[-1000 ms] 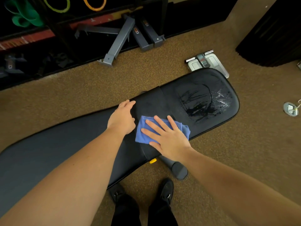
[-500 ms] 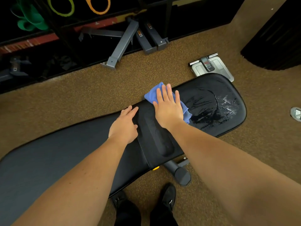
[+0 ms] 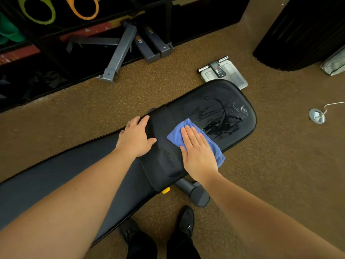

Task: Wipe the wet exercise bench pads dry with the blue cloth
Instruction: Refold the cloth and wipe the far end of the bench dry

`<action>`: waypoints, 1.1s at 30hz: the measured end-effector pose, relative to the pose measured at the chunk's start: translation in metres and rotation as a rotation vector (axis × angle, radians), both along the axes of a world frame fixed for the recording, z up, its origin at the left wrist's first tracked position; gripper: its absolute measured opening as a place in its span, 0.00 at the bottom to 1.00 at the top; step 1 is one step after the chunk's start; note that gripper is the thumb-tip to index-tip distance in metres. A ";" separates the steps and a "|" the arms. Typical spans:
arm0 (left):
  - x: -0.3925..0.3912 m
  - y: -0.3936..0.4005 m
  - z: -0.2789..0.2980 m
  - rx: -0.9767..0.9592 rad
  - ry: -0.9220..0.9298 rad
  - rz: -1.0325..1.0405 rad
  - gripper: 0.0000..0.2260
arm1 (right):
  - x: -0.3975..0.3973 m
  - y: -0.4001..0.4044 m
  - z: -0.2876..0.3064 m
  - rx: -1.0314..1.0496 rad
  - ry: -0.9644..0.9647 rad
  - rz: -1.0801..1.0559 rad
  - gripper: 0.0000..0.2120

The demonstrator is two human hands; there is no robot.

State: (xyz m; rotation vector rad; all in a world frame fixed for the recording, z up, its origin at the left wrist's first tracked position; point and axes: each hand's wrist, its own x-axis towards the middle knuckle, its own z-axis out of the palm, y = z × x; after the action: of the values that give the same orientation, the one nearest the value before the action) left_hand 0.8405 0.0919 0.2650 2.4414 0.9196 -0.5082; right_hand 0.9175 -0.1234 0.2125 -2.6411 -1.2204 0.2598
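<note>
From the head camera, looking down: a black exercise bench (image 3: 214,101) lies slantwise across a brown carpet (image 3: 280,174). Its long pad (image 3: 56,184) runs off to the lower left, and its short pad (image 3: 224,113) ends at the upper right.

The blue cloth (image 3: 177,136) lies on the short pad, near the seam between the two pads. The right hand (image 3: 197,154) lies flat on top of it, fingers straight and close together, pressing it onto the pad. Cloth shows past the fingertips and along the outer side of the hand, where one corner hangs over the near edge of the bench. Water streaks and droplets (image 3: 235,116) glisten on the pad just beyond the cloth.

The left hand (image 3: 136,136) rests flat on the bench beside the seam, fingers relaxed and slightly spread, holding nothing and apart from the cloth.

A bathroom scale (image 3: 229,75) sits on the carpet just behind the far end of the bench. Two black shoes (image 3: 186,223) stand on the carpet at the bottom.
</note>
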 end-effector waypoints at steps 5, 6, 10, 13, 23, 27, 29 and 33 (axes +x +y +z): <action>0.046 -0.041 0.007 -0.023 -0.040 -0.084 0.48 | -0.006 -0.052 -0.002 -0.017 -0.085 0.045 0.25; 0.054 -0.048 0.008 -0.033 -0.022 -0.094 0.50 | -0.005 -0.061 -0.002 0.010 -0.090 0.052 0.24; 0.066 -0.065 0.003 -0.060 0.075 -0.112 0.55 | 0.006 -0.086 0.004 0.143 -0.060 0.030 0.20; 0.063 -0.069 -0.003 -0.021 0.070 -0.106 0.56 | 0.016 -0.098 0.022 0.212 0.069 -0.156 0.17; 0.064 -0.072 -0.005 0.041 0.085 -0.112 0.56 | 0.163 -0.114 0.044 0.186 0.070 -0.525 0.18; 0.064 -0.072 -0.006 0.048 0.089 -0.120 0.56 | 0.152 -0.119 0.020 -0.012 0.111 -0.413 0.23; 0.065 -0.073 -0.006 0.050 0.096 -0.121 0.56 | 0.136 -0.123 0.017 -0.036 0.066 -0.390 0.25; 0.066 -0.074 -0.005 0.051 0.107 -0.119 0.56 | 0.114 -0.123 0.024 -0.132 0.005 -0.298 0.28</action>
State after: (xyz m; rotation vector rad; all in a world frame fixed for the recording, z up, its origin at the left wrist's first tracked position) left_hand 0.9070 0.0177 0.2600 2.5477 0.8421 -0.6707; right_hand 1.0316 -0.2462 0.2363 -2.8848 -0.8172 0.3037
